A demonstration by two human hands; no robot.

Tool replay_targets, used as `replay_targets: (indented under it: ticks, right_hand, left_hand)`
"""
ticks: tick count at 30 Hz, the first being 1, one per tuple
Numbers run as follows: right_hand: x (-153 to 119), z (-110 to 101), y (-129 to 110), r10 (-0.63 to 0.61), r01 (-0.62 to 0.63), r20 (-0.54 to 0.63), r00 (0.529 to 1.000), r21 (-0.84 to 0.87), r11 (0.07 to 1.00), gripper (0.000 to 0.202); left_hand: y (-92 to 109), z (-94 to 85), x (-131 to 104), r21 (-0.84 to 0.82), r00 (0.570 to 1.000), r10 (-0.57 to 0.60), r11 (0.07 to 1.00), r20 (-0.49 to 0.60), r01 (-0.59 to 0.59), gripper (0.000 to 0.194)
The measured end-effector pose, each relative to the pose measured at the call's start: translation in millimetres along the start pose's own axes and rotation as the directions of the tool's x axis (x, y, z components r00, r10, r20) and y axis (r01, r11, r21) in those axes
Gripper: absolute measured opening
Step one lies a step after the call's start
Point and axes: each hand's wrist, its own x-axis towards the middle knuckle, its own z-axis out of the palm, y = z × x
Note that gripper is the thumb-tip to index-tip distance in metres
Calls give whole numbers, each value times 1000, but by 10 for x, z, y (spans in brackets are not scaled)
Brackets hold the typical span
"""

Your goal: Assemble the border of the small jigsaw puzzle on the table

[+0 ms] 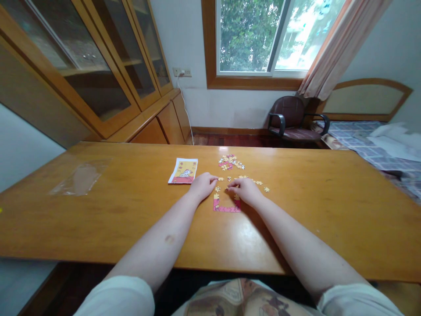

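Note:
A partly joined jigsaw frame [226, 210] lies on the table, its bottom row and lower corners pink, its left side yellow. My right hand [247, 191] is over the frame's right side, thumb and fingers pinched on a small puzzle piece [226, 188]. To the left, my left hand [203, 185] rests on the table with fingers stretched out; the fingertips are beside a loose yellow piece [221, 179]. Another loose piece [229, 179] lies between the hands. Several yellow pieces [258, 182] lie beyond my right hand, which hides part of the frame's right side.
A heap of loose puzzle pieces [230, 161] lies farther back. The picture card [183, 171] is left of my left hand, and a clear plastic bag [82, 177] lies at the far left of the wooden table [131, 210]. An armchair [292, 118] stands behind the table.

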Motion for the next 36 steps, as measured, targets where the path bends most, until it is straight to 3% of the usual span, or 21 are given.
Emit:
replay_targets:
  ticks: [9, 14, 20, 24, 30, 36]
  right_hand:
    - [16, 98, 9, -39, 40, 9, 999, -268, 963, 15]
    - [-14, 90, -30, -65, 66, 13, 998, -300, 951, 16]
    - [-50, -33, 23, -151, 129, -52, 987, -303, 944, 23]
    - [-51, -191, 142, -145, 114, -53, 988, -378, 919, 25]
    - [-40, -391, 281, -185, 160, -11, 983, -447, 880, 24]
    - [-123, -324, 137, -232, 238, 69, 970, -453, 860, 26]
  left_hand:
    - [-11, 13, 12, 3, 1000, 4, 1000, -11, -4, 33]
    - [2, 5, 11, -9, 1000, -3, 1000, -6, 3, 32]
    - [14, -45, -14, -37, 1000, -7, 999, 4, 8, 33]
    - [20, -94, -34, -54, 1000, 5, 999, 26, -4, 30]
    - [66, -101, -71, -33, 990, 135, 991, 51, -133, 25]
    - [169, -76, -114, -36, 955, 282, 959, 96, -280, 20]
